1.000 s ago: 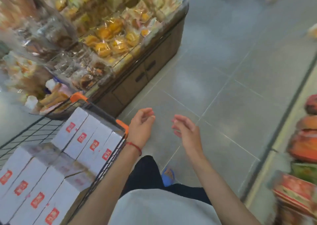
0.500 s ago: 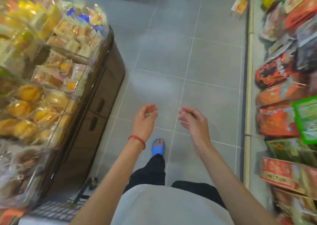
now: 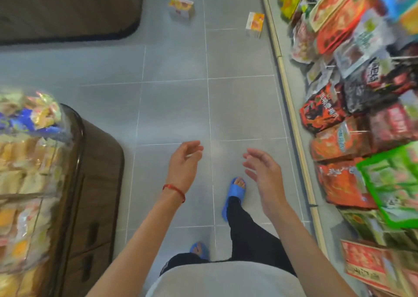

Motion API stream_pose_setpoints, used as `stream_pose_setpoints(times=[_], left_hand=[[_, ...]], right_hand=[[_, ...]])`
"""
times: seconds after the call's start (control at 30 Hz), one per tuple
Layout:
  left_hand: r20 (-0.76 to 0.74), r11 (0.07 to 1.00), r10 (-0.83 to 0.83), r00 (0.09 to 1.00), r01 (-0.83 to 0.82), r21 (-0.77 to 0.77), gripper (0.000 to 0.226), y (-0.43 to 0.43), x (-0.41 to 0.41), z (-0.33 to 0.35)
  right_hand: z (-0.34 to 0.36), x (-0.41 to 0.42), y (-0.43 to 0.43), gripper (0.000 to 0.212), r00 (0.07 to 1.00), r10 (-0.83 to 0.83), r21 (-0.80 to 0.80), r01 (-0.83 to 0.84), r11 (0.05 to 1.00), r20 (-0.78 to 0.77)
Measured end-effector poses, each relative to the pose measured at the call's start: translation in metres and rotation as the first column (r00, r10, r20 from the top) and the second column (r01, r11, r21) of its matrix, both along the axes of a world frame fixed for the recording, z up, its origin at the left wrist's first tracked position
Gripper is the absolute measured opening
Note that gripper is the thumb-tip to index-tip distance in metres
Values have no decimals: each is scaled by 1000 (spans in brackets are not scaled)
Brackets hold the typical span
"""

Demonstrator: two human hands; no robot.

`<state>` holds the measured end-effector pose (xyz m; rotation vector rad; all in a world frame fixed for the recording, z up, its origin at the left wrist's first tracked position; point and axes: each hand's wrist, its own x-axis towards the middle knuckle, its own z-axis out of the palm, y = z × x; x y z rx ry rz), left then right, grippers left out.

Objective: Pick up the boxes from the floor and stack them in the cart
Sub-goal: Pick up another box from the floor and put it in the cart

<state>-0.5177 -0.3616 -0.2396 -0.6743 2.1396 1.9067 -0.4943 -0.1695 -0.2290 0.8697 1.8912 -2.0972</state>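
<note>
Cart gone, boxes (image 3: 181, 8) nearer, left grip (image 3: 184, 165) and right grip (image 3: 263, 172) released, shelf (image 3: 291, 106) alongside.

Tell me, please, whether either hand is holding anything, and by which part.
Nothing is held: the left hand and right hand are both empty, fingers relaxed.

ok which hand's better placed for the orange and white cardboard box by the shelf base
Probably the right hand: open, empty, on the same side as the orange and white cardboard box. The left hand is further left.
</note>
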Motion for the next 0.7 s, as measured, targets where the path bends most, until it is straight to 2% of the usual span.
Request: stream_pose_setpoints(times=[0.33,0.7], left_hand=[[18,1000,8,1000,-8,-1,26,74,-230,12],[51,997,-63,997,61,42,25,83,-510,-11]], right_hand=[[1,-227,67,19,996,84,42,-86,995,30],[-27,-508,84,18,1000,7,81,-9,997,29]])
